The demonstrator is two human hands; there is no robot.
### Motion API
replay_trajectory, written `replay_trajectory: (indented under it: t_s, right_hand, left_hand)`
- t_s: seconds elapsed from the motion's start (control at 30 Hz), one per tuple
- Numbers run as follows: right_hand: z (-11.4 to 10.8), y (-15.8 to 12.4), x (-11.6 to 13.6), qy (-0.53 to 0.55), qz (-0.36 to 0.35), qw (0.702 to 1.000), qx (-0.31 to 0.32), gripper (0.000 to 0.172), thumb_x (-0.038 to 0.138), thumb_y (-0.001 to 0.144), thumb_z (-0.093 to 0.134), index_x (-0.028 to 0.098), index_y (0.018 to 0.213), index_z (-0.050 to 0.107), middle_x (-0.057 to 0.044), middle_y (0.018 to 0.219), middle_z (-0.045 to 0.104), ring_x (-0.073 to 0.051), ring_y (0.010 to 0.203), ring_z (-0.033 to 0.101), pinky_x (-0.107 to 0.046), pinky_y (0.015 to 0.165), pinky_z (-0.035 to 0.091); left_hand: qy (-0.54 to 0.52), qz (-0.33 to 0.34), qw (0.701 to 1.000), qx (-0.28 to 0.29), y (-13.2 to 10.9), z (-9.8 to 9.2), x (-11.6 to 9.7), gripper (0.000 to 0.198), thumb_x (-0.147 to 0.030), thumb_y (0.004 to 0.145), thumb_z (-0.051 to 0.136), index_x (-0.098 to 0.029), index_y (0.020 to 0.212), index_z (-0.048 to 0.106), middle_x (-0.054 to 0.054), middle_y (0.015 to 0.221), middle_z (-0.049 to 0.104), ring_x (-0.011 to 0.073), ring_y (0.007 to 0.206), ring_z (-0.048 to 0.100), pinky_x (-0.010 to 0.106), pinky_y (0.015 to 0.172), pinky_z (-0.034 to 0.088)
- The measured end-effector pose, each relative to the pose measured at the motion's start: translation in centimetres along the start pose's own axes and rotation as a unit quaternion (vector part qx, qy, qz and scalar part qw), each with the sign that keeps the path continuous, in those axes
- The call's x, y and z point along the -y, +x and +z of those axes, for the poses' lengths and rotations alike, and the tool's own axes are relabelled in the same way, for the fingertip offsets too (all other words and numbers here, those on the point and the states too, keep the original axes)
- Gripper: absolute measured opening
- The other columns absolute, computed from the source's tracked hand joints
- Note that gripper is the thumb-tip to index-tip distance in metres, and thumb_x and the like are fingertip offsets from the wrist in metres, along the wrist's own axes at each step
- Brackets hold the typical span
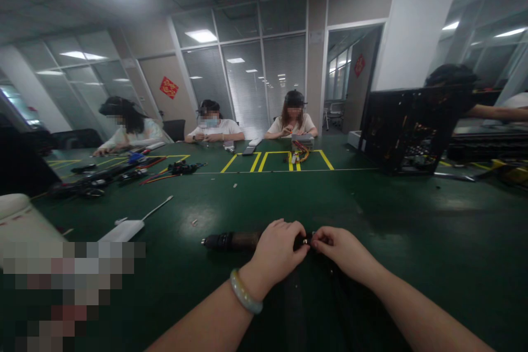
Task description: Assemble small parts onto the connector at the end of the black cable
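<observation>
A dark cylindrical tool, by its look an electric screwdriver (235, 241), lies on the green table with its narrow metal tip pointing left. My left hand (277, 250), with a jade-coloured bangle at the wrist, is closed around the tool's right-hand part and covers much of it. Close to that end, my right hand (339, 247) pinches with thumb and fingers. A small shiny bit shows between the two hands; what the right fingers hold is too small and dark to make out.
On the green table (231, 198), a white adapter with a short cable (124, 230) lies left, near a pale container (25, 220). Bundled cables (94, 179) lie farther back. A black computer case (402, 132) stands right. Several people sit across, one by a power supply (302, 142).
</observation>
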State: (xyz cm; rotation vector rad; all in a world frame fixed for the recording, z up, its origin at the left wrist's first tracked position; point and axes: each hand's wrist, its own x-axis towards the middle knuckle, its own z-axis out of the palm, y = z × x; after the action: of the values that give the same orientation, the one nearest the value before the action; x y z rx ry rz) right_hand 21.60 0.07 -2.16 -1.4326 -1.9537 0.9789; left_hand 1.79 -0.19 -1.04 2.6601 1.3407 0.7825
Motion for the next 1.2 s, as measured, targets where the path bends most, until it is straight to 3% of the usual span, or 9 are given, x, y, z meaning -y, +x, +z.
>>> replay_trajectory:
  t_s: [0.13,0.37,0.57,1.03,1.2]
  right_hand:
    - [0.02,0.05,-0.09,-0.003,-0.008,1.0,-0.001,0.016,0.032,0.087,0.055,0.021,0.086,0.067,0.001,0.081,0.07,-0.016,0.074,0.064,-0.023,0.062,0.04]
    - [0.08,0.0,-0.33,-0.005,-0.01,1.0,-0.001,0.015,0.031,0.086,0.056,0.021,0.086,0.067,0.001,0.081,0.07,-0.016,0.073,0.064,-0.023,0.061,0.041]
    - [0.02,0.03,-0.22,-0.008,-0.014,1.0,-0.009,0.015,0.031,0.086,0.056,0.02,0.085,0.066,0.0,0.079,0.069,-0.016,0.072,0.063,-0.023,0.061,0.04]
    - [-0.12,-0.01,0.17,-0.011,-0.006,1.0,-0.006,0.016,0.033,0.086,0.056,0.021,0.086,0.067,0.0,0.081,0.07,-0.016,0.074,0.064,-0.023,0.062,0.042]
    - [-0.06,0.03,0.06,-0.011,-0.005,1.0,-0.008,0.017,0.034,0.086,0.056,0.021,0.088,0.067,0.0,0.082,0.07,-0.016,0.074,0.064,-0.023,0.062,0.042]
  left_hand:
    - [-0.005,0.016,1.0,0.017,0.02,-0.02,0.08,0.006,-0.023,0.084,0.062,-0.024,0.089,0.059,-0.003,0.089,0.065,0.0167,0.089,0.06,0.04,0.102,0.035]
    - [-0.006,0.004,1.0,0.003,-0.04,-0.15,0.08,0.016,-0.027,0.081,0.064,-0.023,0.096,0.058,-0.001,0.093,0.065,0.018,0.09,0.06,0.042,0.102,0.035]
    - [-0.001,0.009,1.0,0.004,0.01,-0.18,0.02,0.005,-0.024,0.084,0.059,-0.022,0.089,0.06,-0.001,0.092,0.066,0.018,0.09,0.06,0.041,0.1,0.037]
    - [0.008,0.001,1.0,0.015,0.01,-0.4,-0.07,0.015,-0.024,0.081,0.064,-0.022,0.095,0.058,-0.001,0.089,0.064,0.0188,0.086,0.058,0.035,0.083,0.043]
    - [0.008,0.002,1.0,0.023,0.07,-0.24,0.0,0.007,-0.023,0.083,0.061,-0.021,0.089,0.058,0.0,0.087,0.063,0.0189,0.085,0.058,0.034,0.08,0.043]
